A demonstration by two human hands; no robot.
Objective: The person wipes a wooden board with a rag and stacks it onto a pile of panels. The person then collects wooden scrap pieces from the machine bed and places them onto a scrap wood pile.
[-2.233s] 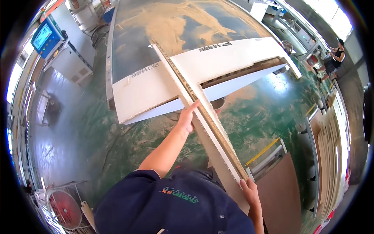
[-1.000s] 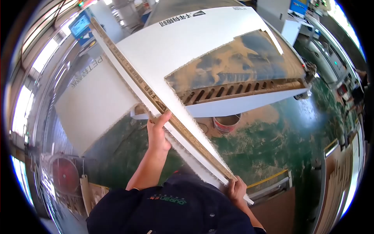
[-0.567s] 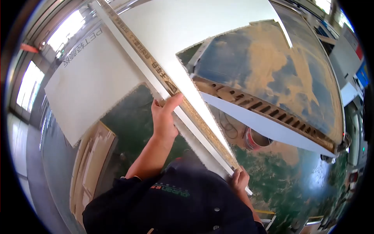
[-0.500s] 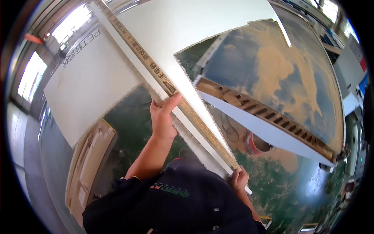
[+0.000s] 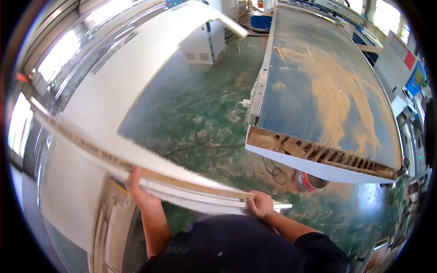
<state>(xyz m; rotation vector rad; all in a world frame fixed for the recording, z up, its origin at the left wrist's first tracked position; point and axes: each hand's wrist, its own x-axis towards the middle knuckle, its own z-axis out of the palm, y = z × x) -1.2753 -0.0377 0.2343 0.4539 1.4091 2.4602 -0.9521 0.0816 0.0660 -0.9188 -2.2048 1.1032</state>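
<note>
A bundle of long white board offcuts (image 5: 195, 174) stretches from the far left to just in front of my body. Their edges are ragged, and a brown particle-board edge with printed lettering shows along the bundle. My left hand (image 5: 144, 198) is closed around its near side, thumb on top and the other fingers mostly hidden beneath. Near the right end, my right hand (image 5: 261, 204) grips the bundle. A narrow white strip end (image 5: 283, 206) sticks out past that hand. Beyond my left hand, the boards widen into a large white sheet (image 5: 107, 86) with a cut-out corner.
At the right stands a machine table (image 5: 291, 91) strewn with sawdust, its slotted front edge facing me. A red-and-white bucket (image 5: 306, 183) sits under it on the dusty green floor (image 5: 200, 109). Wooden pieces (image 5: 109, 223) are at lower left, and a grey cabinet (image 5: 198, 44) stands behind.
The bundle has swung leftward, now lying more crosswise before me. Both hands keep their hold; my left hand has moved left and down, my right slightly left. The view has turned, showing more floor.
</note>
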